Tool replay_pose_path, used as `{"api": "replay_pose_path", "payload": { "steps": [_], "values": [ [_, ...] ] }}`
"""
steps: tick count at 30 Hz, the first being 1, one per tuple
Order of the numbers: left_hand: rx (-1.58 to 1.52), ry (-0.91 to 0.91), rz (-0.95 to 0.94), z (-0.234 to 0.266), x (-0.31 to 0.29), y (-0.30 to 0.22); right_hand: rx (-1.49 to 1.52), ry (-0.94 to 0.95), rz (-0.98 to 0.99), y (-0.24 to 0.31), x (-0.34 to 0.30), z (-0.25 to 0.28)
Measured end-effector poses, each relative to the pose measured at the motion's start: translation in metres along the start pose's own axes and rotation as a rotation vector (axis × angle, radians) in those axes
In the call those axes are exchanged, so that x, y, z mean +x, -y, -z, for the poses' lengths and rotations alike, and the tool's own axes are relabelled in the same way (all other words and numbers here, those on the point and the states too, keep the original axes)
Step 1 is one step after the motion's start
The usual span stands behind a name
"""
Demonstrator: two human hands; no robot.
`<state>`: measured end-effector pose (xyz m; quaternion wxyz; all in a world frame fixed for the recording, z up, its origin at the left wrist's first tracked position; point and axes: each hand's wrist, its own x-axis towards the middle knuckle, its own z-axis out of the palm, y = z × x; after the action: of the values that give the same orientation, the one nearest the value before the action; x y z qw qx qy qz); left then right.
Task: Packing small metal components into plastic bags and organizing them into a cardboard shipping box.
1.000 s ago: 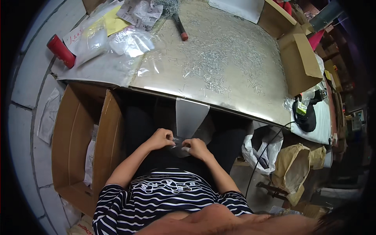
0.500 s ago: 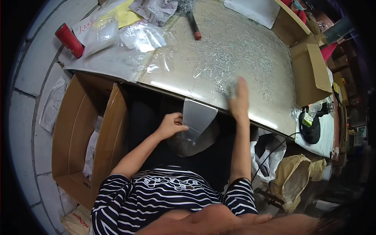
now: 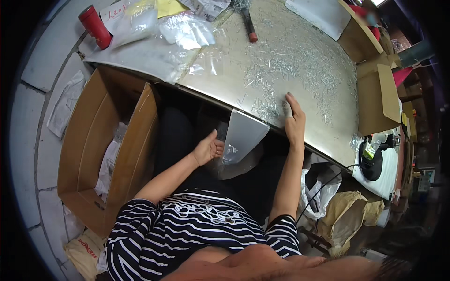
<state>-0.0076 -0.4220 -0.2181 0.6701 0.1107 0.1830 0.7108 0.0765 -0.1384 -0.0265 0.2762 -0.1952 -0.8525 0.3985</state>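
My right hand point(image 3: 294, 122) rests on edge at the front of the metal tabletop point(image 3: 225, 77), its fingers stretched out and one digit wrapped in white. Beside its fingertips lies the near end of a scattered heap of small silvery nail-like pieces point(image 3: 269, 70). Below the table edge hangs a grey sloping chute plate point(image 3: 248, 133). A clear plastic bag point(image 3: 234, 169) sits around the plate's lower end, over my lap. My left hand point(image 3: 209, 149) is at the bag's left side, fingers curled in and thumb up, apparently on the bag's edge; the exact grip is hard to see.
An open cardboard box point(image 3: 133, 154) stands at my left; another carton point(image 3: 379, 100) lies at the table's right end. Farther back are a dark-handled tool with a red tip point(image 3: 250, 25), a red flask point(image 3: 95, 28) and plastic bags point(image 3: 187, 33). A cable point(image 3: 323, 185) hangs at right.
My right hand has gone from a blurred sweep to lying sharp and still near the table edge. My left hand has turned thumb-up, slightly away from the plate. The whole view has shifted a little.
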Motion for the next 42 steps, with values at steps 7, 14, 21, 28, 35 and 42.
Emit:
{"api": "replay_pose_path", "payload": {
  "steps": [7, 14, 21, 28, 35, 42],
  "values": [
    [-0.102, -0.415, -0.007, -0.073, 0.005, 0.0, -0.617, 0.058, 0.232, 0.055, -0.036, -0.079],
    [0.149, -0.265, 0.192, -0.025, -0.011, 0.001, -0.196, 0.112, 0.146, 0.098, -0.1, -0.02],
    [0.124, -0.067, 0.078, -0.055, -0.015, 0.012, -0.007, 0.167, -0.011, 0.072, -0.141, -0.019],
    [0.445, -0.233, 0.118, -0.055, -0.015, 0.022, -0.082, 0.643, 0.04, 0.062, -0.167, -0.05],
    [0.403, -0.241, 0.268, -0.072, -0.027, 0.029, 0.054, 0.316, -0.085, 0.061, -0.156, -0.043],
    [0.384, -0.119, 0.005, -0.115, -0.029, -0.008, 0.204, 0.221, -0.25, 0.045, -0.153, -0.023]
  ]
}}
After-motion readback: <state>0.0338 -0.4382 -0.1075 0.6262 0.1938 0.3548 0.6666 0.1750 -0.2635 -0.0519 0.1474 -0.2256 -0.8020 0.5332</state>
